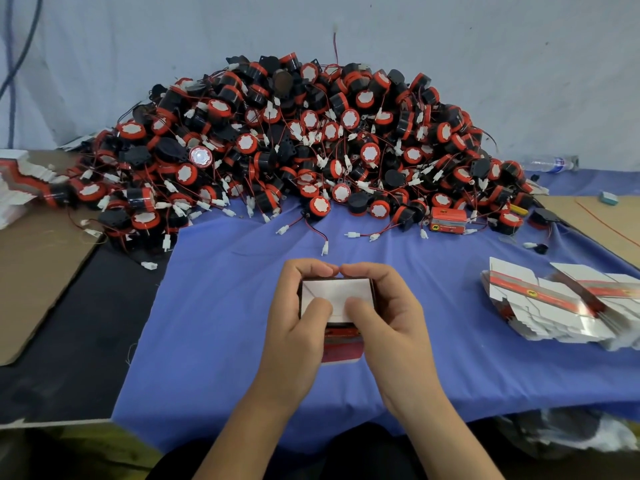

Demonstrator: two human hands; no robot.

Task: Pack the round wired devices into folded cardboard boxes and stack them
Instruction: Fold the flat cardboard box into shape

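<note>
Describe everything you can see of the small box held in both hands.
The box is a small cardboard carton, white on the folded flaps that face the camera, red and dark on its printed sides. It sits over the blue cloth, close to the person, flapped end turned up. The left hand and right hand grip it from either side, thumbs pressing the flaps, fingers curled over its far edge. Its contents are hidden.
</note>
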